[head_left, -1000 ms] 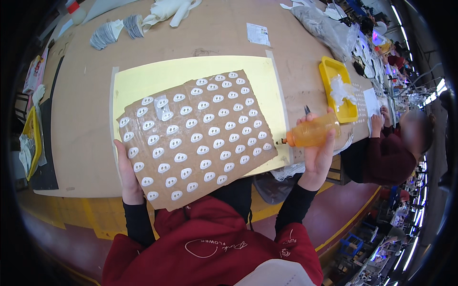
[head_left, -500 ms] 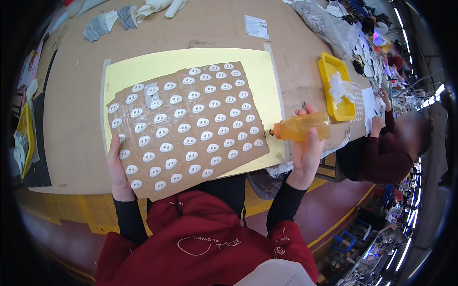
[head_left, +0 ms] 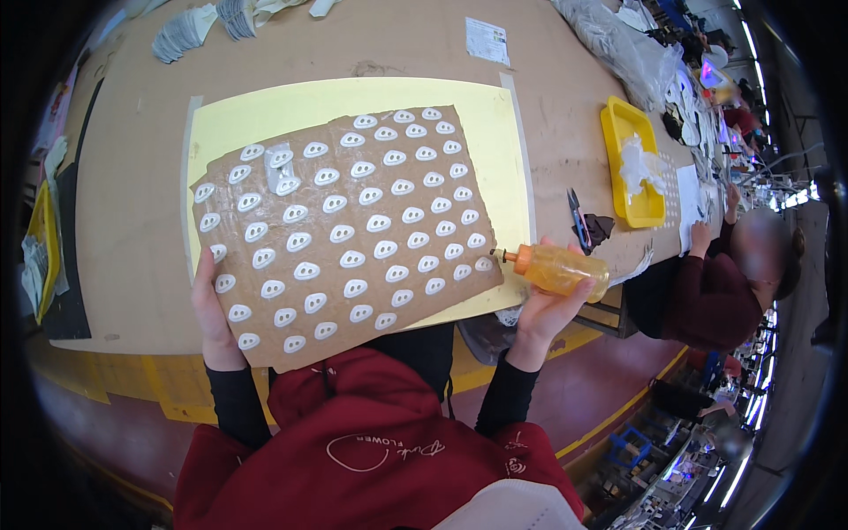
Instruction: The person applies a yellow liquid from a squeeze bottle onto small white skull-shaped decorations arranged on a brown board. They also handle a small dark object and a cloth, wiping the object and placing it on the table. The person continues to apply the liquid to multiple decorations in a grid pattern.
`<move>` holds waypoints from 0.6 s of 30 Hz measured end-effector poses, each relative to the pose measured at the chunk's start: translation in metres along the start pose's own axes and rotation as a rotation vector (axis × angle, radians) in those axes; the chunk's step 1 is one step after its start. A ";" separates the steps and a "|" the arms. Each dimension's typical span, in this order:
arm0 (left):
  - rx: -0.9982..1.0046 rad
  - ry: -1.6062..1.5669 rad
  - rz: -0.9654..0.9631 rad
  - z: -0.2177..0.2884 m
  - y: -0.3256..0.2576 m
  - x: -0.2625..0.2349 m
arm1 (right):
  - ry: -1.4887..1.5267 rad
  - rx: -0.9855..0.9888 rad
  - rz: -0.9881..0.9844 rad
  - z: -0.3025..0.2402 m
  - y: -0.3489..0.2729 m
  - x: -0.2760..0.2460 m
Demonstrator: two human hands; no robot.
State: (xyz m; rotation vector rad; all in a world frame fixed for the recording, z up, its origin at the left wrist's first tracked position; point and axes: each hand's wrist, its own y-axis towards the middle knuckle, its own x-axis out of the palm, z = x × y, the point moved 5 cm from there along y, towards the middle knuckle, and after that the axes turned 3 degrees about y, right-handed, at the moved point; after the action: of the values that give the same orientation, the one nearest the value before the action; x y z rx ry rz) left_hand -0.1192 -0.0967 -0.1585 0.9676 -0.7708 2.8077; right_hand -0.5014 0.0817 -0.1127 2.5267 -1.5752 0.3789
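A: What is hard to make out?

B: The near edge of the brown cardboard sheet (head_left: pixel 340 234) is cut off by the person's red hoodie (head_left: pixel 371 442), and the left hand (head_left: pixel 212 314) grips its 8 o'clock corner, thumb on top, fingers hidden beneath.

A: And the bottle?

B: The right hand (head_left: pixel 543 309) is closed around the amber squeeze bottle (head_left: pixel 561 269), just off the sheet's 4 o'clock corner at the desk (head_left: pixel 132 221) edge. It lies nearly level, nozzle pointing to 9 o'clock at the sheet.
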 end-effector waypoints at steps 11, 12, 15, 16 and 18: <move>0.028 -0.007 -0.034 0.001 0.001 0.003 | -0.015 -0.163 0.005 0.009 -0.009 -0.002; 0.023 -0.013 -0.039 0.000 0.001 0.002 | -0.017 -0.181 -0.011 0.009 -0.009 -0.001; 0.017 -0.019 -0.014 -0.001 0.001 0.002 | -0.030 -0.214 -0.040 0.007 -0.009 0.001; 0.016 -0.020 0.000 -0.001 0.001 0.003 | -0.031 -0.224 -0.036 0.007 -0.009 0.001; 0.025 -0.004 0.021 0.000 0.000 0.004 | -0.030 -0.247 -0.029 0.007 -0.009 0.002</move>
State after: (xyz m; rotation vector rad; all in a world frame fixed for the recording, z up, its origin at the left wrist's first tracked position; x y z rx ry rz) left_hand -0.1228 -0.0965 -0.1560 0.9753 -0.7533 2.8409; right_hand -0.4917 0.0820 -0.1187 2.3739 -1.4912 0.1331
